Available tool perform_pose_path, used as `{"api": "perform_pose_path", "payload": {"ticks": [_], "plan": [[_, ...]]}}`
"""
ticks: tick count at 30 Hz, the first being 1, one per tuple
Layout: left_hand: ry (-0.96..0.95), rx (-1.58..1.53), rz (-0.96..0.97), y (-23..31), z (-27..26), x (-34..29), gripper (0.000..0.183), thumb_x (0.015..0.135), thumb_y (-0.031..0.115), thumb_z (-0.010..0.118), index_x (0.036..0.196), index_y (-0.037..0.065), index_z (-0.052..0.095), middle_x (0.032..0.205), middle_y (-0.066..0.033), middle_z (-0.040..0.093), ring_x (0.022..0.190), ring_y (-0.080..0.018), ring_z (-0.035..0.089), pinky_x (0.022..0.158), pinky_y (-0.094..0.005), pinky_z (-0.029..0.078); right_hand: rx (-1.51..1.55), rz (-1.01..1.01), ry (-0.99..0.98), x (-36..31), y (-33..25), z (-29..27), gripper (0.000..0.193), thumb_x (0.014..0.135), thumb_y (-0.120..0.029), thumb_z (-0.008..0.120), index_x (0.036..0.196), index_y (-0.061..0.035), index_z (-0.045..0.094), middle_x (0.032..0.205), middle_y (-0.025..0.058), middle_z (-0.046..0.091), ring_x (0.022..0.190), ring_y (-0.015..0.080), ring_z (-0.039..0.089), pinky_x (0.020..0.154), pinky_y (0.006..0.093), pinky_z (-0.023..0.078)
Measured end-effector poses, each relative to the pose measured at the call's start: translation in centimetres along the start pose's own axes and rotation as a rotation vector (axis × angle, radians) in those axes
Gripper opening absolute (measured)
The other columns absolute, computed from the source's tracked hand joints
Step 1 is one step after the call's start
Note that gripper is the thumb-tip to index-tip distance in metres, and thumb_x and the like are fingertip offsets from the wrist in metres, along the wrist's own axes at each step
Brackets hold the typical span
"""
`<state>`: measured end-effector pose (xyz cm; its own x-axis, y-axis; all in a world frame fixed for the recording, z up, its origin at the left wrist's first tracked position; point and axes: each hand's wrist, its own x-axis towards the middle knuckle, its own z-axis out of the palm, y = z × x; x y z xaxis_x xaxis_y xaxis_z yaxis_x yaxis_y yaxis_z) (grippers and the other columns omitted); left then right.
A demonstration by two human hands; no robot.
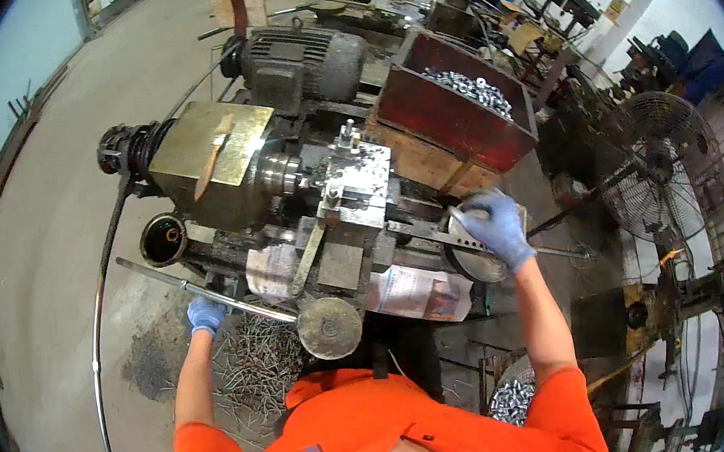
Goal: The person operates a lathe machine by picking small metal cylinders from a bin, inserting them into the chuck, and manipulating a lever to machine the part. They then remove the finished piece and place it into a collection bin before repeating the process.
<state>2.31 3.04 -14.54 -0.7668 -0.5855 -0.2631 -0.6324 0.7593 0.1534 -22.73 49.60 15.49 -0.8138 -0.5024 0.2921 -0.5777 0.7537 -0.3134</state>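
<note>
1. Head view: the left hand (207, 315), in a blue glove, is closed around a long metal lever (209, 291) at the lathe (286, 190)
2. The gloved right hand (496, 227) is wrapped over the round handwheel (475, 253) beside a red bin (455, 117) of metal parts

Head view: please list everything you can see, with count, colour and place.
lathe machine: one, grey and brass, centre
electric motor: one, dark grey, top centre
red bin: one, holding silvery parts, upper right
long metal lever: one, silvery, lower left
round handwheel: one, grey, centre right
metal shavings: a pile, grey, floor at lower left
standing fan: one, dark, right
left hand: blue glove, gripping the lever
right hand: blue glove, on the handwheel
</note>
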Motion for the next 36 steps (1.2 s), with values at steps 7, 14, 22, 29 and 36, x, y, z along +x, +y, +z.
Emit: {"api": "perform_pose_path", "payload": {"ticks": [7,14,22,29,36], "plan": [[0.073,0.476,0.332,-8.0,0.4,5.6,0.018,0.077,0.03,0.049,0.077,0.015,0.061,0.083,-0.0076,0.065,0.08,-0.0271,0.062,0.067,-0.0393,0.048,0.026,0.393,0.033,-8.2,12.3,-1.7,0.025,0.069,-0.021,0.076,0.078,0.0012,0.068,0.075,0.0145,0.068,0.065,0.0203,0.065,0.065,0.0299,0.05],[0.08,0.191,-0.098,-7.7,-6.0,0.0,0.028,0.075,0.034,0.058,0.093,0.014,0.066,0.093,-0.0141,0.065,0.088,-0.0319,0.061,0.077,-0.0404,0.049,-0.507,0.371,-0.076,-11.8,24.1,-2.8,0.049,0.067,-0.036,0.074,0.101,-0.0017,0.065,0.104,0.018,0.064,0.096,0.0296,0.061,0.084,0.0361,0.048],[0.505,-0.589,-0.094,-7.7,-15.9,-4.2,0.03,0.085,0.03,0.058,0.1,0.005,0.066,0.087,-0.0148,0.067,0.08,-0.0278,0.065,0.073,-0.0355,0.049,-0.604,0.733,-0.378,-13.5,32.2,-0.4,0.067,0.067,-0.052,0.067,0.118,-0.0097,0.055,0.125,0.0141,0.052,0.12,0.0317,0.043,0.103,0.0393,0.032],[0.592,-0.507,0.083,-0.6,-16.1,-2.7,0.033,0.087,0.034,0.056,0.096,0.005,0.066,0.086,-0.0179,0.065,0.078,-0.0307,0.064,0.071,-0.0372,0.049,-0.58,0.744,-0.25,-20.8,28.3,1.4,0.06,0.067,-0.053,0.066,0.106,-0.0086,0.061,0.108,0.0165,0.06,0.107,0.0363,0.052,0.092,0.043,0.04],[0.486,-0.258,-0.138,1.3,-14.7,-0.4,0.036,0.082,0.043,0.057,0.088,0.009,0.068,0.085,-0.0165,0.065,0.083,-0.0341,0.061,0.072,-0.0432,0.048,-0.56,1.167,-0.18,-38.0,23.3,-2.3,0.052,0.066,-0.05,0.069,0.084,-0.0019,0.067,0.079,0.0236,0.064,0.078,0.0383,0.062,0.069,0.0443,0.049]]}}
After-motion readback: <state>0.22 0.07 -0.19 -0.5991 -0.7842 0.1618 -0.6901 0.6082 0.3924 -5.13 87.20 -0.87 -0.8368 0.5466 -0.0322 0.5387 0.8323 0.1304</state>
